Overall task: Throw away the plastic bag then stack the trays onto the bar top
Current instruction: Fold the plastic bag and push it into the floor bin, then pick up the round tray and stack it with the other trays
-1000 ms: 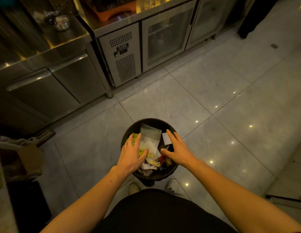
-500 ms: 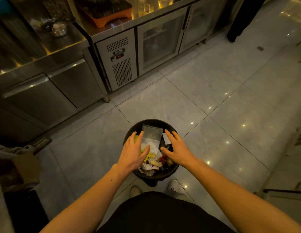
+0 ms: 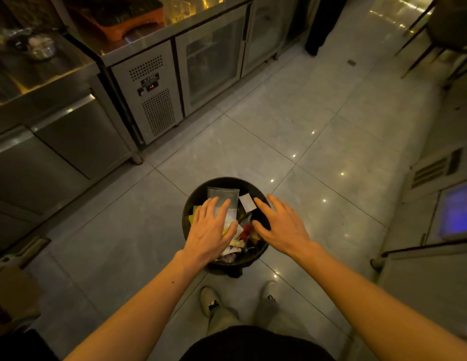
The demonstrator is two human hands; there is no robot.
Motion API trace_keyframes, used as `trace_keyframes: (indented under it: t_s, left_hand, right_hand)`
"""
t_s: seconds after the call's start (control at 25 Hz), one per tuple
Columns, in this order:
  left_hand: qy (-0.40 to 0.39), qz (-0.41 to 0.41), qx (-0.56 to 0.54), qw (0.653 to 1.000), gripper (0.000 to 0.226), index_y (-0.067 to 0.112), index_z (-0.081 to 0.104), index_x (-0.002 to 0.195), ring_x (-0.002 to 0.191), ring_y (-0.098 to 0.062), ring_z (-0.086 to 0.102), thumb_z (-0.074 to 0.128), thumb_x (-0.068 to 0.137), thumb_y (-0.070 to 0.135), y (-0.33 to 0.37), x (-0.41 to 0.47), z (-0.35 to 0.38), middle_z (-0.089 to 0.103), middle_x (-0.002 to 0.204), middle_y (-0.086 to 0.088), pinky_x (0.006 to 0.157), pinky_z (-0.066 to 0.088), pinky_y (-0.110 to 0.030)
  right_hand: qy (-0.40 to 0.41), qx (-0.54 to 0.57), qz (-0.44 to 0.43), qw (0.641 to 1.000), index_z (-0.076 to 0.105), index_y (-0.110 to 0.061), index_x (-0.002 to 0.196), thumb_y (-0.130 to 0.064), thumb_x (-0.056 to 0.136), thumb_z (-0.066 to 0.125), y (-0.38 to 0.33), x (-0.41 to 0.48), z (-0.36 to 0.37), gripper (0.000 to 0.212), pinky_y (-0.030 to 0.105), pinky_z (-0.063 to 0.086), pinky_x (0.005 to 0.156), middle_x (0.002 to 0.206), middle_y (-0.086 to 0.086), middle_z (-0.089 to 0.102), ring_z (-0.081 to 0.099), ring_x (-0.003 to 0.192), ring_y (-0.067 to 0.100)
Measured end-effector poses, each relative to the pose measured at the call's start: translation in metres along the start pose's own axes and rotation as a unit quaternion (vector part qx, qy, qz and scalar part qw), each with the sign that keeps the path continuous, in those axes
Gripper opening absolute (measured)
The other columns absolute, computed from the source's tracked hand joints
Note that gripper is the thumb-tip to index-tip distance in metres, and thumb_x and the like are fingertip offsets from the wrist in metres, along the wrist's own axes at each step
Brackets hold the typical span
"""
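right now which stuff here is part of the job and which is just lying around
Part of the job:
- plastic bag, lying in the bin on top of the rubbish
- black bin
- orange tray on the counter
- left hand and right hand, both open over the bin

Just lying about:
- metal bowl
- white card in the bin
- cardboard box

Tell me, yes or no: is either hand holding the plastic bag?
No. The plastic bag lies in the bin; both hands, left and right, are spread open.

Grey tiled floor [image 3: 318, 142], round black bin [image 3: 198, 194] standing on it, steel counters [image 3: 159, 110] behind.
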State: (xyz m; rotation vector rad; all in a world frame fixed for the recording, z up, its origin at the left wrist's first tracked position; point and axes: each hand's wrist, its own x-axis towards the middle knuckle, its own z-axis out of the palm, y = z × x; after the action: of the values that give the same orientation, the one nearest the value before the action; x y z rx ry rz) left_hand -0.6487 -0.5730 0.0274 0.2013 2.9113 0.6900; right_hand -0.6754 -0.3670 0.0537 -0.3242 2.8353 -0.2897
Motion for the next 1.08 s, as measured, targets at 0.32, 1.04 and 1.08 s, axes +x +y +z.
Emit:
trace_keyframes:
  t_s: [0.32, 1.04, 1.08]
  left_hand:
    - [0.016, 0.09, 0.004, 0.996, 0.062, 0.021, 0.03, 0.149, 0.144, -0.029, 0.025, 0.028, 0.096, 0.055, 0.064, 0.006, 0.0, 0.033, 0.154, -0.012, 0.118, 0.016, -0.044]
    - [-0.135, 0.465, -0.036, 0.874, 0.061, 0.018, 0.04, 0.143, 0.133, -0.026, 0.039, 0.031, 0.094, 0.053, 0.452, -0.117, 0.154, 0.045, 0.143, -0.009, 0.108, 0.036, -0.042]
    - [-0.15, 0.487, -0.037, 0.859, 0.061, 0.018, 0.041, 0.143, 0.132, -0.026, 0.04, 0.032, 0.094, 0.052, 0.473, -0.132, 0.168, 0.045, 0.143, -0.009, 0.107, 0.036, -0.043]
  right_hand:
    - [0.062, 0.009, 0.052, 0.997, 0.026, -0.032, 0.15, -0.057, 0.092, 0.04, 0.043, -0.05, -0.02, 0.065, 0.043, 0.026, 0.114, 0.157, 0.009, 0.029, 0.027, 0.144, 0.029]
    - [0.309, 0.126, 0.472, 0.816, 0.035, -0.021, 0.146, -0.049, 0.088, 0.051, 0.266, -0.462, -0.012, 0.067, 0.048, 0.04, 0.106, 0.148, 0.016, 0.041, 0.038, 0.135, 0.035]
    - [0.317, 0.129, 0.495, 0.799, 0.034, -0.021, 0.147, -0.047, 0.089, 0.054, 0.272, -0.491, -0.005, 0.067, 0.047, 0.04, 0.107, 0.147, 0.017, 0.041, 0.038, 0.136, 0.035]
